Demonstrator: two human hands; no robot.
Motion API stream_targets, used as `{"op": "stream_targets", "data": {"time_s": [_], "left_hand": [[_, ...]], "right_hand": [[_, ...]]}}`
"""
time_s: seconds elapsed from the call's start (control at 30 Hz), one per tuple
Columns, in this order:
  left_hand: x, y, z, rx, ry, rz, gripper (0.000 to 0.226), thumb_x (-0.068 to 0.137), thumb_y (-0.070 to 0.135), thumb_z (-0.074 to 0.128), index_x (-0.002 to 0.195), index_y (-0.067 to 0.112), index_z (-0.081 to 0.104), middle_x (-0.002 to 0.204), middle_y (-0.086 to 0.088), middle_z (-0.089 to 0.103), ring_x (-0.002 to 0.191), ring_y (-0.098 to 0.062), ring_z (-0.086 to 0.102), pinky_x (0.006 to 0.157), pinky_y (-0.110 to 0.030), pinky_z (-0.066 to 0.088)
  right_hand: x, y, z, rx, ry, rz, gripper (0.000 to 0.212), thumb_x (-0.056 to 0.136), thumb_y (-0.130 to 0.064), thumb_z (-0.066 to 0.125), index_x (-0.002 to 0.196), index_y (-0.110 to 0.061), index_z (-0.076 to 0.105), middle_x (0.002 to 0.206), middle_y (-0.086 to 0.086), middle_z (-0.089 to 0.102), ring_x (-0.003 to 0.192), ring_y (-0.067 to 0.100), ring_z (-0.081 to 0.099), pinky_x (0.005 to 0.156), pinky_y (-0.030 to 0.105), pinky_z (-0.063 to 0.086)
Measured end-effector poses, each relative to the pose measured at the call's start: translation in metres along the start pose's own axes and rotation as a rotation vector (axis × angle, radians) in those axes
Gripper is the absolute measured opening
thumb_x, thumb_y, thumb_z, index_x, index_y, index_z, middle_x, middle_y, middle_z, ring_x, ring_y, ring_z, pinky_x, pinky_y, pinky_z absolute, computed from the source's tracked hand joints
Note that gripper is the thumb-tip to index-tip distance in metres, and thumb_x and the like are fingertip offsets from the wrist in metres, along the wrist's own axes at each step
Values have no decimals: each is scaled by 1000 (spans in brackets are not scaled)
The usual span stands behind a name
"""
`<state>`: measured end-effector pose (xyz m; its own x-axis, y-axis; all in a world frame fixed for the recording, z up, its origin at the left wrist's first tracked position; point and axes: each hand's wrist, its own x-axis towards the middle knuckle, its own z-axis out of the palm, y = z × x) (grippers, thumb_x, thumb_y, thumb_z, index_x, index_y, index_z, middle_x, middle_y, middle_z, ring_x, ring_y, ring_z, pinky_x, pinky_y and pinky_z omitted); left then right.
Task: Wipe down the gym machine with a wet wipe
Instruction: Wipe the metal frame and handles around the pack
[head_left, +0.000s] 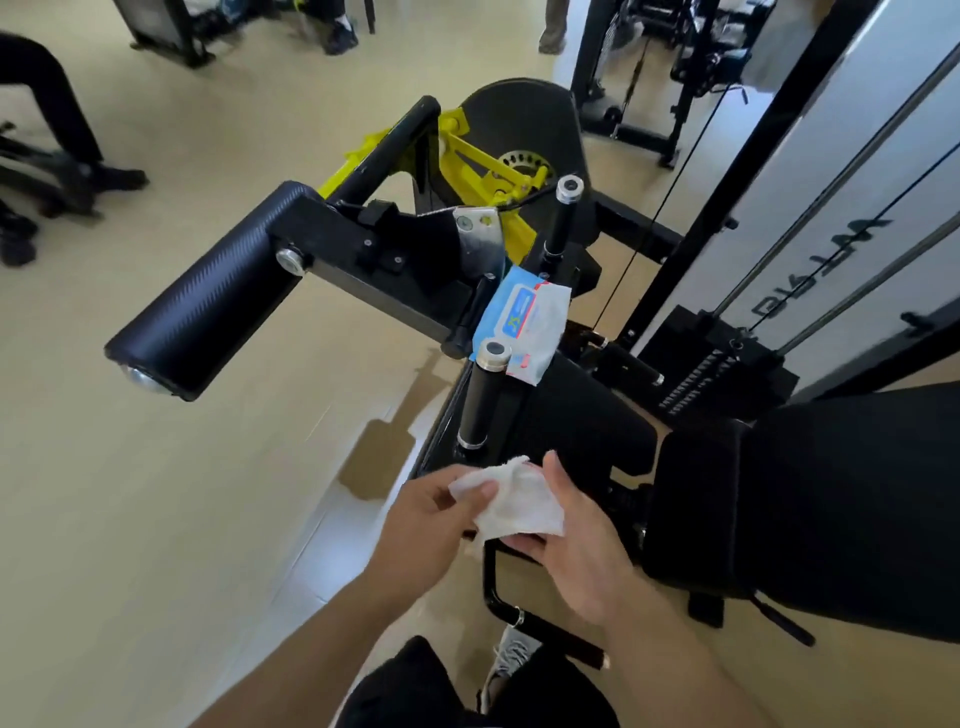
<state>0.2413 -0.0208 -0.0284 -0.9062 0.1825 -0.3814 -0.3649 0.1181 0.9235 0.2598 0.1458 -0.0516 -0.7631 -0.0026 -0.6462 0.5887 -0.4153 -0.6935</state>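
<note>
A crumpled white wet wipe (519, 501) is held between both hands, low in the view, in front of the black gym machine (395, 275). My left hand (431, 525) pinches its left edge with thumb and fingers. My right hand (576, 540) holds it from the right, thumb on top and fingers underneath. The machine has a black padded roller (208, 306) sticking out to the left, yellow lever parts (467, 156) and an upright black handle (480, 400) just above the hands. A blue and white pack of wipes (524, 317) rests on the machine beside that handle.
A black seat pad (582, 421) and back pad (831, 499) lie to the right. The white weight-stack shroud with cables (810, 218) stands at the far right. A person's legs and shoes (78, 150) are at the far left on the beige floor. My shoe (511, 654) is below.
</note>
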Motion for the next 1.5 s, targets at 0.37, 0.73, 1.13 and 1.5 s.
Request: {"op": "stream_targets", "data": {"time_s": [0.37, 0.73, 1.13, 1.5], "left_hand": [[9, -13, 20, -79, 499, -131, 9, 95, 21, 68, 95, 25, 76, 79, 1, 76, 75, -14, 70, 80, -28, 54], [27, 6, -1, 16, 338, 37, 25, 93, 0, 65, 105, 20, 75, 94, 9, 77, 84, -3, 71, 68, -10, 49], [43, 6, -25, -15, 297, 68, 25, 93, 3, 65, 100, 25, 74, 95, 15, 76, 88, -1, 68, 75, -9, 48], [63, -16, -32, 12, 8, 93, 70, 75, -15, 56, 130, 28, 58, 124, 19, 68, 121, -2, 61, 102, -28, 49]], "right_hand": [[20, -37, -15, -216, 353, -414, 11, 94, -33, 70, 87, -24, 70, 88, 2, 73, 91, 31, 68, 80, 39, 60], [29, -25, 32, -223, 70, -540, 14, 91, -10, 74, 104, -15, 70, 114, -3, 75, 109, 6, 70, 93, 25, 56], [49, -42, 66, -271, 177, -653, 33, 83, -17, 84, 108, -35, 72, 111, -9, 76, 106, 5, 71, 89, 25, 59], [53, -29, 73, -439, 265, -601, 19, 84, -29, 82, 99, -39, 75, 100, -16, 77, 100, 3, 71, 91, 38, 59]]}}
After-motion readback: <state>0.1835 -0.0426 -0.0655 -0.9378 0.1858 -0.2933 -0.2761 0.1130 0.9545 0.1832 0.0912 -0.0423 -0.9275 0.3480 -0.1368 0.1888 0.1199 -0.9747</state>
